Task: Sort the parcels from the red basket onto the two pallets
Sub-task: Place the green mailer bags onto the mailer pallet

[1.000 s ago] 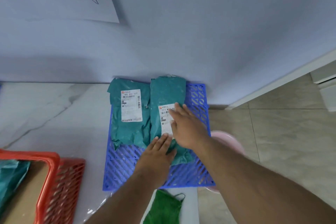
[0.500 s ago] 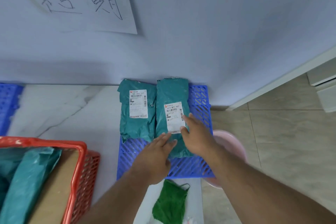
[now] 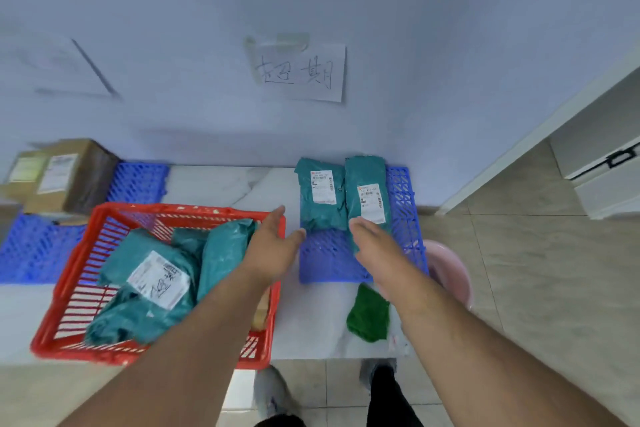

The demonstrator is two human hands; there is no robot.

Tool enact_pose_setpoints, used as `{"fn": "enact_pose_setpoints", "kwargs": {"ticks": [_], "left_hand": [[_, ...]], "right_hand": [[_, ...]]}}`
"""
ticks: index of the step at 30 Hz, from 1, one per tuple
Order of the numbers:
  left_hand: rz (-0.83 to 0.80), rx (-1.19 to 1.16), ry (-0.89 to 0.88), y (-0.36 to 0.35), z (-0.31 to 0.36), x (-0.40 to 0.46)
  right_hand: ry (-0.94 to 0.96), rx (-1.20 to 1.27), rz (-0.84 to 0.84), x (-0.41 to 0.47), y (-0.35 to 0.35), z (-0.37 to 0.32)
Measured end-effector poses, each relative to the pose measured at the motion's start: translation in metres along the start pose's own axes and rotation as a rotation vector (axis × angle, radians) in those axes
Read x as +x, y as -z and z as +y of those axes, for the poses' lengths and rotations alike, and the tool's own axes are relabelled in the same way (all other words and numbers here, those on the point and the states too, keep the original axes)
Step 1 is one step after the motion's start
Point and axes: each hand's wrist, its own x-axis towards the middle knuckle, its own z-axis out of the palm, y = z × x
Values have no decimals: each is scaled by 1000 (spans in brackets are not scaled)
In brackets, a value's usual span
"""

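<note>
Here teal parcels (image 3: 367, 198) lie lengthwise toward wall on right pallet (image 3: 403, 211).

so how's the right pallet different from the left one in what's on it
The right pallet carries two teal mailer bags lying flat side by side; the left pallet carries a brown cardboard box at its far end. The right pallet sits under a handwritten paper sign. Both are blue plastic grids against the wall.
</note>
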Motion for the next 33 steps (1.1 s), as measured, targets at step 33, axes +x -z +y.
{"fn": "enact_pose_setpoints", "kwargs": {"ticks": [33], "left_hand": [[281,-325,417,239,-174,-70]], "right_hand": [[-121,-56,-215,-85,-253,-12]]}}
